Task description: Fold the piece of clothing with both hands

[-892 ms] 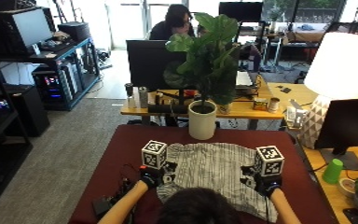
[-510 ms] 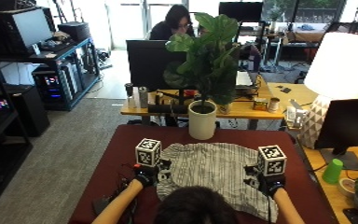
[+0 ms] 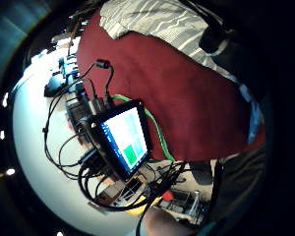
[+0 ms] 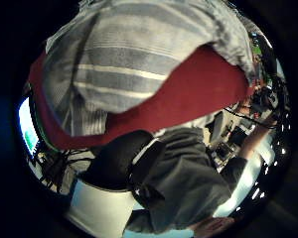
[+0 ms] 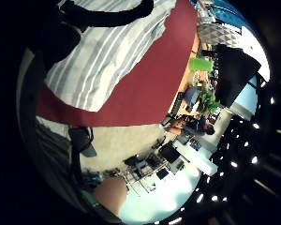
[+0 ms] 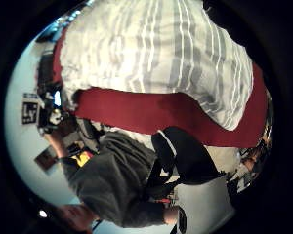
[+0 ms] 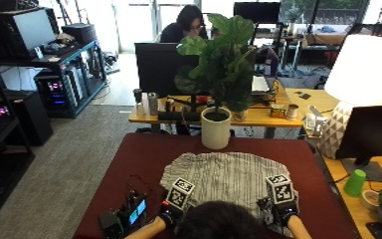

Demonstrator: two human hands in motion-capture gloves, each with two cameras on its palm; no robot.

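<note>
Striped shirt lay spread flat at the middle of the red surface, a potted plant at twelve o'clock beyond it. Left hand sat at the shirt's seven o'clock hem, right hand at five o'clock. Fingers on both stayed hidden behind the head; could not tell whether holding cloth. Judged as the opening fold, hem not yet lifted. Next called for pinching both near corners and carrying them toward twelve o'clock. Small screen at eight o'clock.
</note>
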